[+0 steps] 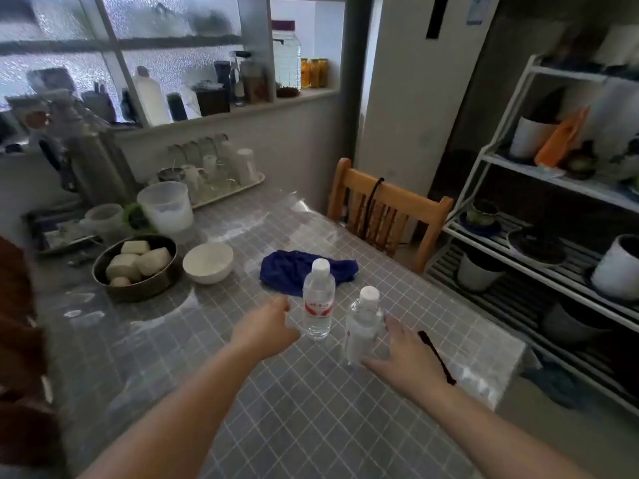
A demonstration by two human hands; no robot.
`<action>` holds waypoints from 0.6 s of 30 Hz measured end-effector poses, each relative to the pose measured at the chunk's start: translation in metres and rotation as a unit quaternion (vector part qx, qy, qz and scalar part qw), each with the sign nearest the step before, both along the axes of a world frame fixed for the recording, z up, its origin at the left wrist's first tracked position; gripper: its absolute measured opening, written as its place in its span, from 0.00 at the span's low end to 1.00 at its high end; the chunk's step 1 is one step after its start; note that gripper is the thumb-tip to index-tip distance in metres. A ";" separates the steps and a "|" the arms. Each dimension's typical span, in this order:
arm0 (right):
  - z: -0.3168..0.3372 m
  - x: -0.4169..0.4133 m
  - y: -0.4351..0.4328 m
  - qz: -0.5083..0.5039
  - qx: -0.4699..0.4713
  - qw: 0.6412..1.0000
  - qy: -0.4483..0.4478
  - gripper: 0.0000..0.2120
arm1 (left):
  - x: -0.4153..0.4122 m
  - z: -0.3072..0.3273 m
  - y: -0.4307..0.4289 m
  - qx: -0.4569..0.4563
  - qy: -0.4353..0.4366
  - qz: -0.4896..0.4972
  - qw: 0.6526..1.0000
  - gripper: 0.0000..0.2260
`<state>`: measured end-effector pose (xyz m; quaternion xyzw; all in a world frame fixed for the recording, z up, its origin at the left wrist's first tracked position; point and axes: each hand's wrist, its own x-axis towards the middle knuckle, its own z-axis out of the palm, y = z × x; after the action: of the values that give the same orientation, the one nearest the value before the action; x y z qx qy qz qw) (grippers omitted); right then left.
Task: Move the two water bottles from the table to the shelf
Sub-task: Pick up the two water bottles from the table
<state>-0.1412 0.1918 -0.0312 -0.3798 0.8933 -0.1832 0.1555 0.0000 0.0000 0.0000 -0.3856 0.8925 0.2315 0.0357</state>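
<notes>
both hands open: left hand beside far bottle, right hand spread around near bottle on table.

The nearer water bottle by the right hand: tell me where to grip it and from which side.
Grip the nearer water bottle around its straight body, below the white cap, probably coming from its right, where the right hand is already open beside it. It stands upright, and the other bottle and left hand crowd its left side.
</notes>
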 end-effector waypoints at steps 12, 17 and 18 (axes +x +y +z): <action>-0.047 -0.015 -0.030 -0.082 -0.158 0.967 -0.181 0.32 | -0.043 -0.045 -0.021 0.186 0.114 0.061 0.974 0.40; -0.053 -0.020 -0.034 -0.095 -0.182 0.955 -0.215 0.29 | -0.053 -0.052 -0.020 0.265 0.187 0.088 0.942 0.45; -0.053 -0.021 -0.034 -0.099 -0.181 0.952 -0.224 0.29 | -0.054 -0.052 -0.019 0.265 0.194 0.088 0.940 0.46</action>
<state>-0.1626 0.1578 -0.0845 -0.2603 0.8204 -0.4367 0.2618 -0.0542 -0.0194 -0.0522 -0.3870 0.7508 0.5322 -0.0581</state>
